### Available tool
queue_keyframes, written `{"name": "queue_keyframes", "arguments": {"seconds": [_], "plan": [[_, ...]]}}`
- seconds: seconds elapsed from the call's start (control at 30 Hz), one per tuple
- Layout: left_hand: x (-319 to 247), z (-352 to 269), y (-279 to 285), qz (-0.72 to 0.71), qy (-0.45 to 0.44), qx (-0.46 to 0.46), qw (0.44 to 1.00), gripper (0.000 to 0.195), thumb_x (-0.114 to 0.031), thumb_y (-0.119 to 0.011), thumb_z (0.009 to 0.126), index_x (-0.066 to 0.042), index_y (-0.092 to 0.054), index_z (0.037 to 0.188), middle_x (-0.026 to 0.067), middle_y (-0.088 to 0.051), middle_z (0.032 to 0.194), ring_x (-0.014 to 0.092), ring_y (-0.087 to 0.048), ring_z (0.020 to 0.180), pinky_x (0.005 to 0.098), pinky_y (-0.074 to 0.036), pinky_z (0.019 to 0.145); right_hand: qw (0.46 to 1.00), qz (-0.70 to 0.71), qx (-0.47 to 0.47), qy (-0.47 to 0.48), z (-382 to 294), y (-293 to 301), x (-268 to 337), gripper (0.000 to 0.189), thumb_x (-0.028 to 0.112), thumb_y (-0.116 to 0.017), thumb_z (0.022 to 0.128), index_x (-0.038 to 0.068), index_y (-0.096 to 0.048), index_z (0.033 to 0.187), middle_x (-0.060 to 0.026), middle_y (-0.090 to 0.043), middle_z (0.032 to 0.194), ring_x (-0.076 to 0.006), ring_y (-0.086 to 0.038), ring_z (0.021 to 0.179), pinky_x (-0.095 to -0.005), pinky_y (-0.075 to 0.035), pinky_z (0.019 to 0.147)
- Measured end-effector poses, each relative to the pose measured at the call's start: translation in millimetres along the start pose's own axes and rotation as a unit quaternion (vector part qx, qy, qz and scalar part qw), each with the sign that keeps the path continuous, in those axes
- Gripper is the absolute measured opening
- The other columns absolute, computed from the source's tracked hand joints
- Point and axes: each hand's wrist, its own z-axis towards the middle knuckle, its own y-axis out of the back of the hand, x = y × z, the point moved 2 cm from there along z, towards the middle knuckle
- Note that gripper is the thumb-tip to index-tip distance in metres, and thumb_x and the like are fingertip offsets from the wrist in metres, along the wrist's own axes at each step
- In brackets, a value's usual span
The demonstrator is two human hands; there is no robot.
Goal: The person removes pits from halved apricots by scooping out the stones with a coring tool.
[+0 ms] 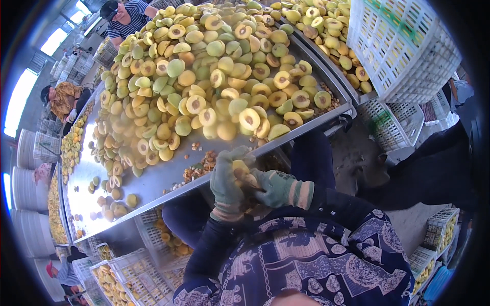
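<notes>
Above my lap, at the near edge of a metal table, both my hands wear green-grey knit gloves. My left hand (pixel 228 185) is upright with its fingers curled around a yellow apricot (pixel 241 170). From the other side my right hand (pixel 276 188) grips at the same fruit, thumb toward it. The fruit's lower part is blurred and dark, and whether a small tool sits in my right fingers is hidden. Beyond my hands a large heap of halved apricots (pixel 199 91), many with a brown pit hollow, covers the metal table (pixel 164 187).
Pits and scraps (pixel 201 166) lie by the table's raised rim. A white plastic crate (pixel 402 49) stands at the upper right. Below the table's edge is a crate of apricots (pixel 172 244). One co-worker (pixel 128 19) leans at the far side; another person (pixel 63 99) sits left.
</notes>
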Motion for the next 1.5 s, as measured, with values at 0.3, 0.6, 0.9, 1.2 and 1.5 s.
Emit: {"name": "queue_keyframes", "arguments": {"seconds": [0.3,0.6,0.9,1.2,1.5], "plan": [[5.8,0.8,-4.2,-0.050,0.050,0.009,0.997,0.041,-0.035,-0.038,0.097,-0.002,-0.057,0.110,0.0153,-0.065,0.099,0.022,-0.064,0.078,0.0293,-0.053,0.068,0.928,0.284,0.140,-0.196,0.0,2.7,8.8,0.026,0.029,-0.052,0.091,0.007,-0.058,0.103,-0.0050,-0.059,0.073,-0.0129,-0.057,0.059,-0.0273,-0.051,0.049],[29.4,10.0,3.0,-0.053,0.102,0.043,0.992,0.058,-0.050,-0.046,0.094,0.000,-0.050,0.123,0.0158,-0.064,0.103,0.025,-0.066,0.080,0.0332,-0.056,0.067,0.862,0.358,0.219,-0.285,-4.6,16.7,14.2,0.024,0.025,-0.054,0.090,0.003,-0.055,0.099,-0.0052,-0.058,0.073,-0.0077,-0.047,0.045,-0.0216,-0.044,0.039],[33.6,6.7,-1.7,-0.132,0.038,-0.033,0.990,0.046,-0.035,-0.056,0.092,-0.004,-0.051,0.126,0.0152,-0.064,0.104,0.024,-0.066,0.078,0.0322,-0.055,0.063,0.595,0.724,0.303,-0.172,-10.9,-13.1,1.8,0.036,0.026,-0.038,0.101,-0.003,-0.057,0.092,0.0060,-0.046,0.048,-0.0033,-0.035,0.031,-0.0171,-0.032,0.030],[-30.2,7.2,144.6,0.093,-0.111,-0.243,0.959,0.025,-0.017,-0.063,0.088,-0.005,-0.063,0.109,0.0046,-0.064,0.098,0.009,-0.059,0.088,0.0205,-0.051,0.066,0.780,0.531,0.154,-0.293,-4.2,-1.6,4.1,0.024,0.026,-0.054,0.091,0.003,-0.059,0.089,0.0040,-0.044,0.053,-0.0063,-0.039,0.037,-0.0220,-0.030,0.033],[-43.3,57.0,119.1,0.512,-0.186,-0.063,0.836,0.046,-0.026,-0.067,0.084,-0.002,-0.057,0.122,0.0155,-0.061,0.115,0.028,-0.057,0.109,0.0361,-0.044,0.094,0.834,0.410,0.097,-0.357,6.4,-18.6,-32.1,0.023,0.033,-0.061,0.084,0.010,-0.060,0.086,-0.0039,-0.055,0.064,-0.0147,-0.048,0.044,-0.0285,-0.037,0.038]]}}
